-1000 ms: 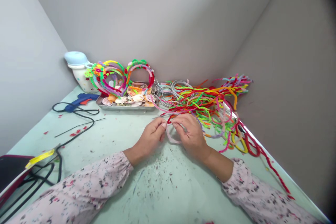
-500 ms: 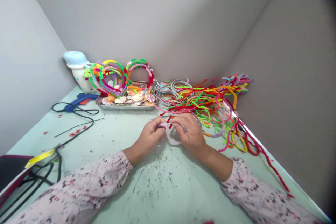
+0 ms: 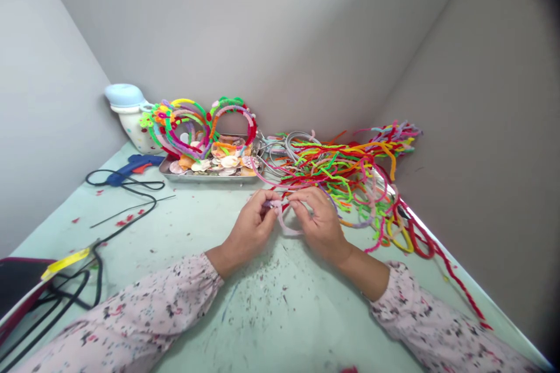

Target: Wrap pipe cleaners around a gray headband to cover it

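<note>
Over the middle of the table, my left hand point(image 3: 252, 222) pinches a pale lilac pipe cleaner point(image 3: 289, 229) between thumb and fingers. The pipe cleaner curves down in a loop toward my right hand point(image 3: 321, 222). My right thumb and index finger are closed together at the upper end of that loop, on a thin piece of it. Part of the loop is hidden behind the right hand. Just beyond the fingers lies a heap of coloured pipe cleaners point(image 3: 332, 166), with some red strands close to my right fingertips.
A metal tray point(image 3: 210, 178) of shells stands at the back, with fuzzy decorated headbands point(image 3: 231, 106) on it. To its left are a white bottle point(image 3: 133, 125) and a blue glue gun point(image 3: 125, 170) with a black cord point(image 3: 151, 204). Walls enclose the table point(image 3: 271, 315).
My left hand has shifted its fingers slightly along the lilac pipe cleaner, and the right fingertips have moved a little. The loop stays between the hands.
</note>
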Available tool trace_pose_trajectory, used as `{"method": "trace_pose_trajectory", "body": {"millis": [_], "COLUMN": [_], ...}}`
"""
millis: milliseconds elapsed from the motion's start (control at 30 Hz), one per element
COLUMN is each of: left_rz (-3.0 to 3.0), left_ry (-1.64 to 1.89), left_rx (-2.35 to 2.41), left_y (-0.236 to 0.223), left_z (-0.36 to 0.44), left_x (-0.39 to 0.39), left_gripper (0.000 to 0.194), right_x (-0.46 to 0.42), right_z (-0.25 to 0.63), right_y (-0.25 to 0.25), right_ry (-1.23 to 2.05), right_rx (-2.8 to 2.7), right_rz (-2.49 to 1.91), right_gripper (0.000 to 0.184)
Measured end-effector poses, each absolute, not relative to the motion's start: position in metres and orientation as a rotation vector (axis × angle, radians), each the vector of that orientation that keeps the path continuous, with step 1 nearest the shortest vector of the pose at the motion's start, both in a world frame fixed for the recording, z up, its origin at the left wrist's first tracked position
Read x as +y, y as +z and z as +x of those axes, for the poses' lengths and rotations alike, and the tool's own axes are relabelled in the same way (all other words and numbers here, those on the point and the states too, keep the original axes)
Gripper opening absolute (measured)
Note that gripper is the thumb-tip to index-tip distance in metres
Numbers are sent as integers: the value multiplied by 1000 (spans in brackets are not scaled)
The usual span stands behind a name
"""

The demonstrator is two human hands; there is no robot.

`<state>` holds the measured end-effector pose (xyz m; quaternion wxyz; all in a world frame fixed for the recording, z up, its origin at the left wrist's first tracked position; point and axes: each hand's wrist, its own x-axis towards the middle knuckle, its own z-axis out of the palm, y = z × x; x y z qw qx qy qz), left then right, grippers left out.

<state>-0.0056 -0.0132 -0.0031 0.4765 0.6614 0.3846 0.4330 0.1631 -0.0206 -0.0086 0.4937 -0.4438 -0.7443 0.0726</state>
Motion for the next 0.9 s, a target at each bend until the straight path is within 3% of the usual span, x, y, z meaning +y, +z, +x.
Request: {"method": "trace_pose_trajectory", "body": {"millis": [500, 900], "left_rz": [1611, 1663], "left_ry": [1065, 1023], "left_rx": [967, 936], "left_y": [-2, 1], "left_z": [-7, -8], "left_x": [-15, -16], "left_gripper": [15, 16], "right_x": [-21, -20], "right_z": [165, 165], "right_y": [-9, -9], "right_ry": [-52, -66], "right_rx": [-1899, -1965], "right_rz": [-1023, -988], "right_gripper": [19, 11]}}
